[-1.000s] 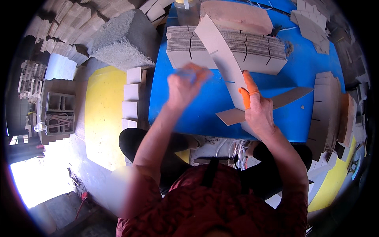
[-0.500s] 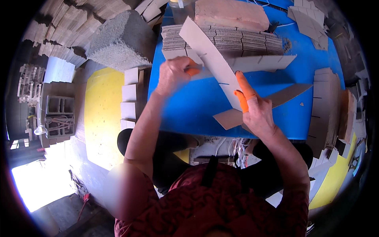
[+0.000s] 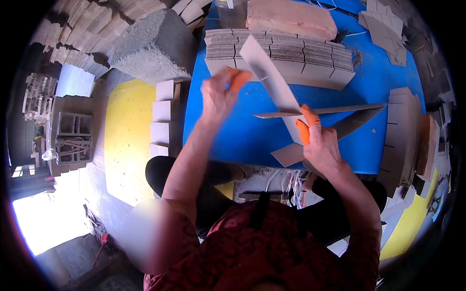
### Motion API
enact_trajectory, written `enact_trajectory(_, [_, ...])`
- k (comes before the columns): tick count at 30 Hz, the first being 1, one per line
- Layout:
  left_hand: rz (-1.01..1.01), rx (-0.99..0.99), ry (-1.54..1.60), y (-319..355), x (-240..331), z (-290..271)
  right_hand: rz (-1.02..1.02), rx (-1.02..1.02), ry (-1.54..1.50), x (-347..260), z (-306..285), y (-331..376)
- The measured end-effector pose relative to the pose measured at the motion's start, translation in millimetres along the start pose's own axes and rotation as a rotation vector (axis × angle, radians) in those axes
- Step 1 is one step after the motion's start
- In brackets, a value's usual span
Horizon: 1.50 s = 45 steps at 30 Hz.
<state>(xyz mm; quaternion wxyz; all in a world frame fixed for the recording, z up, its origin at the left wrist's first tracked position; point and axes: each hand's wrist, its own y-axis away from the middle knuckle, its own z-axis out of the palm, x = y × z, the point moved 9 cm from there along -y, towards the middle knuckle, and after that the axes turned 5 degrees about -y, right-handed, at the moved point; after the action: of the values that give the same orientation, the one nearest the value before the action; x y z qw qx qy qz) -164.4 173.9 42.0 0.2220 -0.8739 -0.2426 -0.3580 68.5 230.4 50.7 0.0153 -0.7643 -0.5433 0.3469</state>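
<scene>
My right hand (image 3: 320, 145), with orange covers on its thumb and a finger, grips a long grey cardboard strip (image 3: 269, 72) near its lower part. The strip slants up and left and has slots cut in it. A second cardboard strip (image 3: 357, 108) crosses it just above my right fingers. Below, another cardboard strip (image 3: 290, 154) crosses near the lower end, partly hidden by my right hand. My left hand (image 3: 218, 94), also with orange finger covers, hovers left of the long strip, apart from the strips. Motion blurs its fingers, and nothing shows in them.
A stack of slotted cardboard strips (image 3: 286, 65) lies at the back of the blue table (image 3: 228, 136), before a reddish brick (image 3: 291, 19). A concrete block (image 3: 153, 46) stands at the left. More cardboard pieces (image 3: 400, 131) stand along the right edge.
The second strip has come down from near the stack and now crosses the long strip by my right fingers. My left hand has come away from its end.
</scene>
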Motion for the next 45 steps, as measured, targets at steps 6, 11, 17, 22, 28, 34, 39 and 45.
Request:
enact_trajectory(6, [0.365,0.278,-0.617,-50,-26,-7,-0.062,-0.014,-0.002,1,-3,6])
enact_trajectory(11, [0.378,0.18,-0.503,-47,-9,-17,0.043,-0.101,-0.01,9,-1,7])
enact_trajectory(17, [0.114,-0.029,-0.189,-16,-13,-3,-0.069,-0.074,-0.05,-8,-8,0])
enact_trajectory(22, [0.182,-0.069,-0.098,14,5,3,0.021,-0.277,-0.071,-16,9,1])
enact_trajectory(28, [0.135,-0.161,-0.245,41,-16,8,-0.059,-0.573,0.191,-20,42,15])
enact_trajectory(34, [0.21,-0.073,-0.274,54,6,5,-0.076,-0.391,0.178,-6,43,10])
enact_trajectory(39, [0.21,-0.078,-0.367,67,-2,2,-0.002,-0.583,0.166,-15,56,15])
enact_trajectory(45, [0.198,-0.039,-0.299,68,-1,-8,0.006,-0.388,-0.004,-7,31,26])
